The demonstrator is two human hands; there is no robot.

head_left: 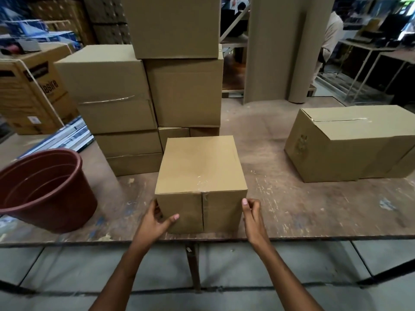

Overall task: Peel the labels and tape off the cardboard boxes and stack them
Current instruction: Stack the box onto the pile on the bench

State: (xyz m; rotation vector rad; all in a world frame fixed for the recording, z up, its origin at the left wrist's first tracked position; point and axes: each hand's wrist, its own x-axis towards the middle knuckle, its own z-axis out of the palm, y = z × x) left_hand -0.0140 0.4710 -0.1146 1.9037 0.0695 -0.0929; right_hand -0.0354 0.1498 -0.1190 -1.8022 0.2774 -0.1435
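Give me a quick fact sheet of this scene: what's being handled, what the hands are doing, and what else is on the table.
Box in hand: small cardboard box at the table's near edge
Tape: clear strip on the box top, running down the front seam
Left hand: grips the box's lower left corner, thumb on the front face
Right hand: at the box's right edge, fingers curled; grip unclear
Stack: plain boxes piled behind, to the left
Other box: lies tilted at right, taped on top
Bucket: reddish-brown, tipped, at left
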